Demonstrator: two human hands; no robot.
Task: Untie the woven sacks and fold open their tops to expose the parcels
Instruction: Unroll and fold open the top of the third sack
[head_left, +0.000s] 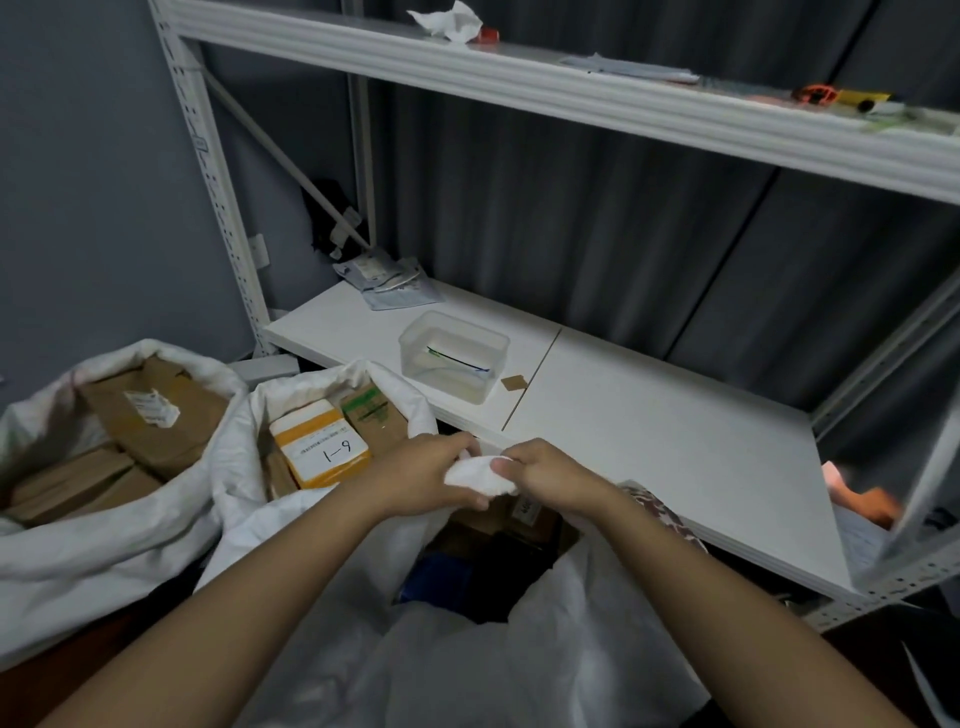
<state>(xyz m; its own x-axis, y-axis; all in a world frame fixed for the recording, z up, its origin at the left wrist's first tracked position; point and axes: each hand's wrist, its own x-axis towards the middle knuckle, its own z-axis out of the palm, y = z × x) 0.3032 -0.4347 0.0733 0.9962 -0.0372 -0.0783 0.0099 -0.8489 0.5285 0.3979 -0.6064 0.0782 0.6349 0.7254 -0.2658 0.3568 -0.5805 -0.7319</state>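
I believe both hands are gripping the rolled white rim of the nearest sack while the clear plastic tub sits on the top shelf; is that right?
Not quite. In the head view the clear plastic tub sits on the lower shelf, not the top one. The rest holds: the left hand and right hand both grip the rolled white rim of the nearest sack.

Two bare forearms enter from bottom edge, no sleeves, cuffs or gloves in view. Left hand (426, 475) and right hand (545, 475) both ungloved. No rings, watch or bands visible on wrists or fingers. Thumbnail on right hand short, unpainted.
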